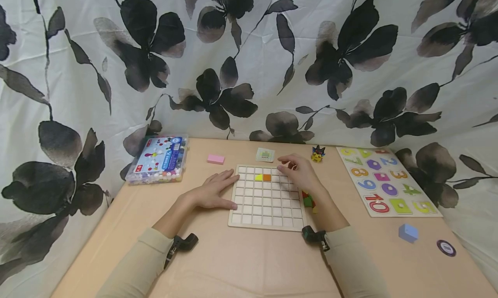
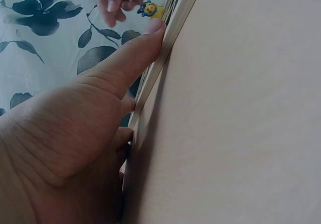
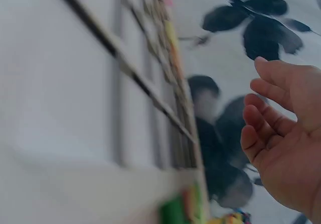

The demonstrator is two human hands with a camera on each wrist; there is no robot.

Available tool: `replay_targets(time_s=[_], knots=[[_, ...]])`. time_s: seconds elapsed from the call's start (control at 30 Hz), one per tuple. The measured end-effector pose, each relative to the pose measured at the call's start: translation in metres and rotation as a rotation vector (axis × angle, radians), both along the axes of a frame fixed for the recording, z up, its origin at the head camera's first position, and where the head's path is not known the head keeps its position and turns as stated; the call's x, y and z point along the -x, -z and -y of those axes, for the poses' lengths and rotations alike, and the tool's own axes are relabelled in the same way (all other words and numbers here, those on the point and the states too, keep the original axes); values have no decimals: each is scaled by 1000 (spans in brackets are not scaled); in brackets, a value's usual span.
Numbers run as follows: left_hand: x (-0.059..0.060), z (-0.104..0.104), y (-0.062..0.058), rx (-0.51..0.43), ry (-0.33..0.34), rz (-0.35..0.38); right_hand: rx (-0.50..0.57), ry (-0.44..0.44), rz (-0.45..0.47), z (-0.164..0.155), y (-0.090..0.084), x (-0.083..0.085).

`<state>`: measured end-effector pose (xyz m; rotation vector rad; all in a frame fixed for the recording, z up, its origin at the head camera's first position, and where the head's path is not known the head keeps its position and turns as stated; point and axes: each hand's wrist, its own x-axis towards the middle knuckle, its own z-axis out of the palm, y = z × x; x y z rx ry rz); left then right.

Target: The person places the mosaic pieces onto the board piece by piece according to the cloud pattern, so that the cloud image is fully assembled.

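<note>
The board lies flat on the table, between the two hands. It is a pale wooden tray with a grid of small square holes.

The left hand lies flat, fingers straight, with its fingertips and thumb pressed against the board's left edge. It holds nothing; it only steadies the board. In the left wrist view the thumb sits right along that edge.

The right hand hovers over the board's far right corner. Its fingers are loosely bent and it holds nothing.

Two tiles sit in the grid just left of the right hand: a yellow tile and an orange tile, touching side by side. More loose tiles lie under the right wrist, just beside the board's right edge.

The board looks stiff and light. It would likely slide on the smooth table, so pressing on its edge keeps it from moving. The tiles look small, hard and light. They are best pinched by their sides with thumb and finger, then dropped straight down into a hole.

A small toy stands just past the right hand.
</note>
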<state>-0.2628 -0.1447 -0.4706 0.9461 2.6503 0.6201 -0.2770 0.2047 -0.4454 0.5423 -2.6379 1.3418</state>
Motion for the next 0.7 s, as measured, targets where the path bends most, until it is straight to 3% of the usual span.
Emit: replay_targets(time_s=[0.17,0.33,0.47,0.6,0.7], knots=[[1,0,0,5,-2,0,9,26,-24,-24,-21,-4],[2,1,1,10,-2,0,7,98,35,-46,-28,-7],[1,1,1,2,2,0,14,156,121,-62,-21,-6],[0,0,0,-3,-1,2,66,231,273,-73,-5,-2],[-1,0,-1,-9,-4,9,36,252,319,-80,7,2]])
